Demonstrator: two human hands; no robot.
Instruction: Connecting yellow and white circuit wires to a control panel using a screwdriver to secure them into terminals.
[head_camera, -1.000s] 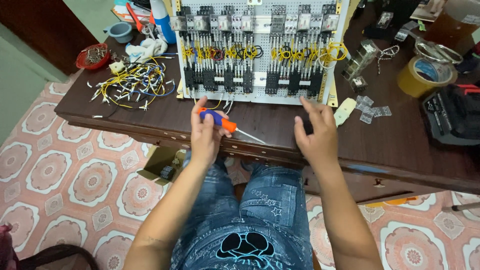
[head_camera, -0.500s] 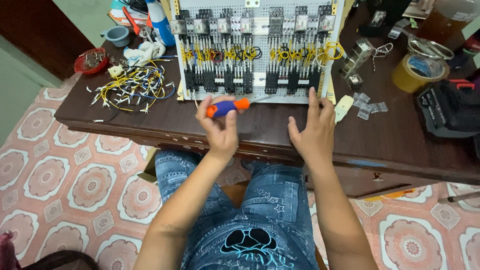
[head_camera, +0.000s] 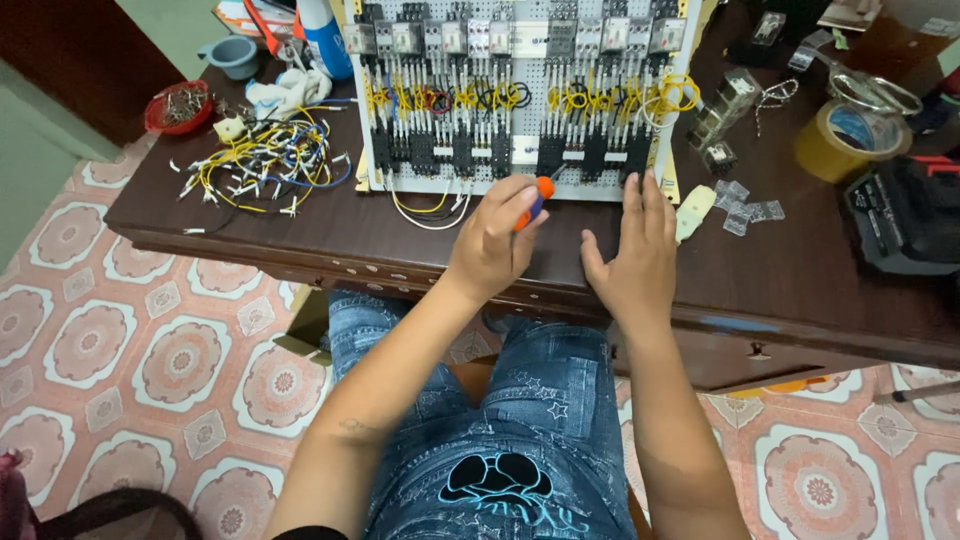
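1. Quick change: half a second back the left hand (head_camera: 492, 245) had the screwdriver (head_camera: 537, 199) lying sideways over the desk edge. Now it's swung up so the tip aims at about 1 o'clock, right at the bottom row of the wiring board (head_camera: 520, 90). Reads to me like the tool has gone from being carried to being lined up on a terminal.
2. Left fingers are wrapped closed around the orange and blue handle; the handle pokes out of the fist at roughly 1 o'clock, the tip just at the board's lower edge.
3. The right hand (head_camera: 632, 255) has slid a bit closer to the board. It lies flat and open on the desk (head_camera: 330, 235), holding nothing, fingertips just touching the board's bottom edge at 12 o'clock.
4. A loose bundle of yellow and blue wires (head_camera: 262, 162) sits well off at 10 o'clock, a tape roll (head_camera: 846, 137) at 2 o'clock.
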